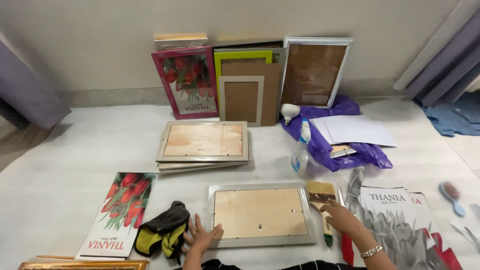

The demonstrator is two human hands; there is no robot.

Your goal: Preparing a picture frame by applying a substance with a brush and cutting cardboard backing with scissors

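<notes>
Two hands are busy at the bottom of the view. The left hand [200,236] lies flat and open on the near left corner of a picture frame [261,214], pressing it down. The frame lies face down on the white floor [75,145], its plain wooden back up, right in front of the person. The right hand [341,217] is closed around the handle of a paint brush [322,200], just beside the frame's right edge, with the bristles pointing away.

To do this well, I think the left hand should keep the frame from sliding while the brush sweeps softly from one side to the other, so dust goes off the edge.

A grey and yellow cloth [164,229] sits touching the left hand, so it could get bumped. A spray bottle [301,149] stands just behind the frame and could tip over. A stack of frames [204,145] lies farther back, and more frames [250,82] lean on the wall. Flower prints [122,212] lie to the left, and a purple bag [340,135] with white paper is behind on the right.
</notes>
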